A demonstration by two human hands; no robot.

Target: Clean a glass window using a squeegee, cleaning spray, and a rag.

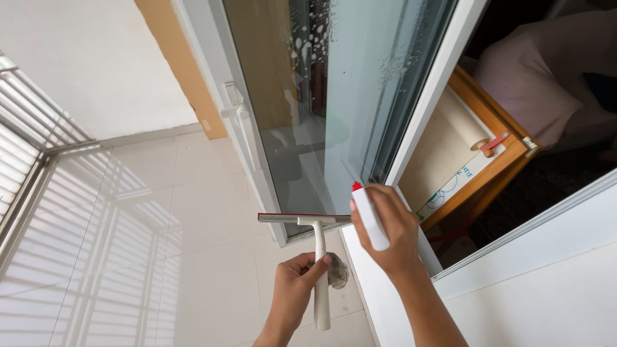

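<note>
Lower middle of the frame: left hand (292, 289) is wrapped around a white plastic squeegee with a red rubber blade (319, 257), plus a grey rag (338, 270). Just right, right hand (385, 231) grips a white spray bottle with a red nozzle (369, 215). The glass door pane (334, 83) up top has foam spots, so I'd say sprayed, wiping's left.

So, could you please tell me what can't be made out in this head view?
- Spray bottle: the body is mostly wrapped by the right hand.
- Grey cloth: bunched behind the left hand and the squeegee handle.
- Wooden easel: its lower part is cut off by the white frame.
</note>
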